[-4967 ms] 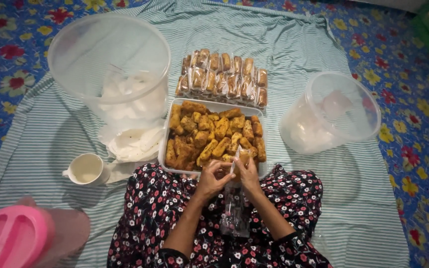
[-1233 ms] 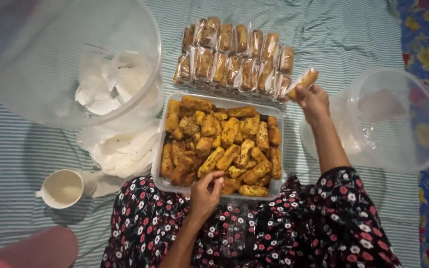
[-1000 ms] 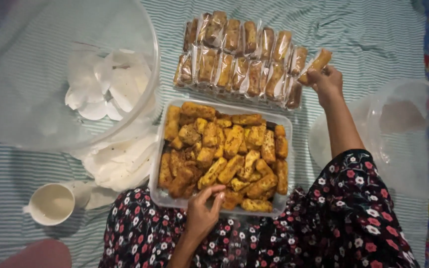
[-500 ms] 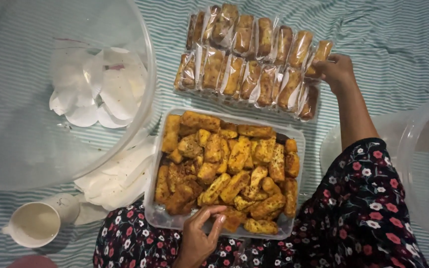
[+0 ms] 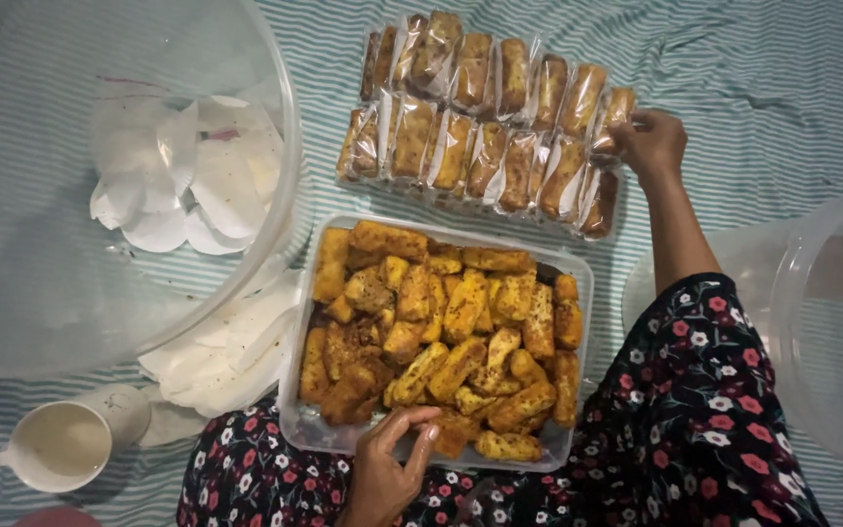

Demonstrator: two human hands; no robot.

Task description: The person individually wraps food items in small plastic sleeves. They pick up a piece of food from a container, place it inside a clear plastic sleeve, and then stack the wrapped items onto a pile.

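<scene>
A clear rectangular tray [image 5: 296,429] heaped with golden fried snack sticks [image 5: 441,342] sits in front of me. My left hand [image 5: 387,468] rests on the tray's near rim, fingers curled over it beside the nearest sticks. Beyond the tray lie two rows of wrapped snack packets [image 5: 480,122] on the striped cloth. My right hand [image 5: 648,141] reaches to the right end of those rows and grips a wrapped snack packet [image 5: 617,115] that touches the back row.
A big clear tub [image 5: 12,254] at left holds white paper pieces [image 5: 187,176]; more white sheets [image 5: 221,356] lie under its edge. A white cup [image 5: 65,444] stands at lower left. Another clear tub [image 5: 831,332] is at right. My floral dress [image 5: 704,429] covers the foreground.
My right hand carried a wrapped packet from near the right tub up to the right end of the packet rows. My left hand slid down to the tray's near edge. The view moved closer.
</scene>
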